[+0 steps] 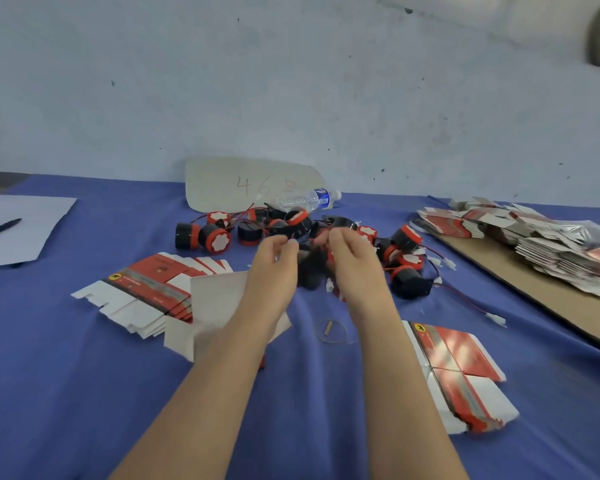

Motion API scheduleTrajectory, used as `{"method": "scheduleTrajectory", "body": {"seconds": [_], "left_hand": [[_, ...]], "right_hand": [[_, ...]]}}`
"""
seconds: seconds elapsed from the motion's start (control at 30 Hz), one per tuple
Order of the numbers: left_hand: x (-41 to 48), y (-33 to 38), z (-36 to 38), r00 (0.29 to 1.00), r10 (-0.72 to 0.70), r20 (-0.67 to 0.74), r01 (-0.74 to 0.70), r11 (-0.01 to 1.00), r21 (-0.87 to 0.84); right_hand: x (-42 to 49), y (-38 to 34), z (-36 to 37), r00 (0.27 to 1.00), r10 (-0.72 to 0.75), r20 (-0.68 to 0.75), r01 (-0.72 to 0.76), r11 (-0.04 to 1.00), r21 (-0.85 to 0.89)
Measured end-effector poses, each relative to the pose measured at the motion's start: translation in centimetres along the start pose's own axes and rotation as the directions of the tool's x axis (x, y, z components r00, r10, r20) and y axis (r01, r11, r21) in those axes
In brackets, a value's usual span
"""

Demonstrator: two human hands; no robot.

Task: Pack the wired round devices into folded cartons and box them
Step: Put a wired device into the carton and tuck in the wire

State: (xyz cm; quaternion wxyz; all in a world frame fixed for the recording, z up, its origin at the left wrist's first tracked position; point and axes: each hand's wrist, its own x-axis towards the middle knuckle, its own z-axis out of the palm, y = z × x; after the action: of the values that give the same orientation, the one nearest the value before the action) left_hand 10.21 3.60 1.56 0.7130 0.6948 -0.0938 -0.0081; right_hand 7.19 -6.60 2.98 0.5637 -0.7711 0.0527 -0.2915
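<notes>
Both hands are hovering over the middle of the bench (84,393), right above the pile of round devices (219,237), black bodies with red caps and thin red and black wires trailing out. The left hand (274,265) is curling its fingers (286,244) in narrow, and the right hand (354,265) is doing the same, the two sets of tips nearly meeting. A dark shape is showing just below and between them, but blur is hiding whether either hand is actually gripping a device or a wire, so I cannot tell.

Under the left forearm a white folded carton (215,299) is lying, touching the left stack of flat cartons (142,289). A right stack of flat cartons (461,375) is sitting just beside the right forearm. Far right, a loose heap of cartons (551,244) is spreading over a cardboard sheet (520,271). Behind the pile, a water bottle (305,199) is lying on its side against a card (222,183). Far left, a pen (0,227) is resting on a sheet of paper (32,216).
</notes>
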Motion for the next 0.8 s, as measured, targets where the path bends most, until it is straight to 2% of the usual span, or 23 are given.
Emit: {"method": "scheduleTrajectory", "body": {"seconds": [0.07, 0.17, 0.23, 0.3, 0.37, 0.43, 0.47, 0.53, 0.57, 0.6, 0.67, 0.73, 0.77, 0.8], "left_hand": [[-0.7, 0.8, -0.4, 0.998, 0.059, -0.022, -0.060, 0.998, -0.021], [-1.8, 1.9, -1.8, 0.988, 0.130, -0.086, -0.132, 0.991, -0.024], [-2.6, 2.4, -3.1, 0.999, 0.010, -0.052, -0.015, 0.995, -0.100], [-3.5, 2.7, -4.5, 0.975, -0.201, 0.092, 0.219, 0.937, -0.272], [-4.3, 2.4, -5.8, 0.939, -0.272, 0.213, 0.336, 0.857, -0.389], [-4.9, 1.6, -7.0, 0.950, -0.253, 0.182, 0.308, 0.849, -0.429], [-5.1, 1.1, -7.6, 0.964, -0.235, 0.125, 0.266, 0.856, -0.444], [-5.2, 0.0, -9.0, 0.979, -0.204, -0.007, 0.182, 0.888, -0.422], [-5.2, -0.5, -9.5, 0.980, -0.188, -0.069, 0.147, 0.910, -0.388], [-5.2, -0.9, -10.0, 0.977, -0.169, -0.127, 0.116, 0.931, -0.346], [-5.2, -1.3, -10.6, 0.969, -0.123, -0.213, 0.065, 0.963, -0.260], [-5.0, -1.3, -10.7, 0.967, -0.059, -0.247, 0.024, 0.989, -0.143], [-5.0, -1.1, -10.7, 0.968, -0.012, -0.252, -0.002, 0.998, -0.056], [-5.0, -0.8, -10.5, 0.967, 0.045, -0.252, -0.039, 0.999, 0.026]], "right_hand": [[-0.5, -1.2, -0.2, 0.997, 0.044, -0.071, -0.026, 0.973, 0.231], [-1.4, -3.6, -0.7, 0.993, 0.102, -0.052, -0.047, 0.778, 0.627], [-2.2, -4.8, -0.6, 0.998, 0.055, -0.027, -0.017, 0.675, 0.738], [-3.0, -5.4, 0.3, 1.000, 0.025, 0.011, -0.025, 0.664, 0.747], [-4.0, -5.3, 1.6, 0.998, 0.020, 0.058, -0.055, 0.701, 0.711], [-4.8, -4.4, 2.9, 0.995, 0.056, 0.079, -0.094, 0.755, 0.649], [-5.1, -3.8, 3.4, 0.995, 0.087, 0.056, -0.104, 0.831, 0.546], [-5.7, -2.4, 4.1, 0.994, 0.092, -0.056, -0.084, 0.986, 0.142], [-6.2, -1.9, 4.3, 0.994, 0.020, -0.106, -0.026, 0.998, -0.058], [-6.6, -1.5, 4.5, 0.990, -0.097, -0.105, 0.077, 0.981, -0.180], [-7.3, -1.3, 5.2, 0.963, -0.256, 0.078, 0.267, 0.938, -0.221], [-7.7, -1.6, 6.4, 0.910, -0.269, 0.315, 0.336, 0.923, -0.186], [-7.8, -1.7, 6.8, 0.888, -0.264, 0.376, 0.354, 0.915, -0.195], [-7.7, -1.8, 7.2, 0.886, -0.268, 0.379, 0.365, 0.906, -0.212]]}}
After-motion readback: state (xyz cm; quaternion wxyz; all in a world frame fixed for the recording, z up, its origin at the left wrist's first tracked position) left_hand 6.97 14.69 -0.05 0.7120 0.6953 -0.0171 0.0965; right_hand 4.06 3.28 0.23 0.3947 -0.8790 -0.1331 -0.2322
